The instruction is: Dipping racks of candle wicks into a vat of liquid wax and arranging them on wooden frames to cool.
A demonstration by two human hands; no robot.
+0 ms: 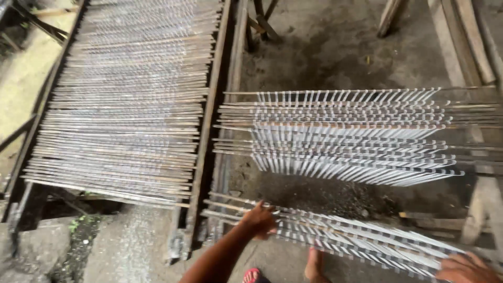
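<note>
Seen from the head camera, the left hand (260, 219) is closed around one end and the right hand (465, 269) around the other of a bundle of skewered strips (356, 238), held low over the floor (325, 47) near a second bundle (346, 136) resting across a wooden rack (474, 120), with a filled drying frame (126, 99) alongside.

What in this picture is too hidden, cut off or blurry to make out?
- Right hand, head view: cut by the bottom edge, so its grip on the bundle of sticks is unclear.
- Left hand: fingers curl over the stick ends; the palm side is hidden.
- Foot: partly covered by the sticks, cut by the bottom edge.
- Left rack: motion blur merges its pale pieces.
</note>
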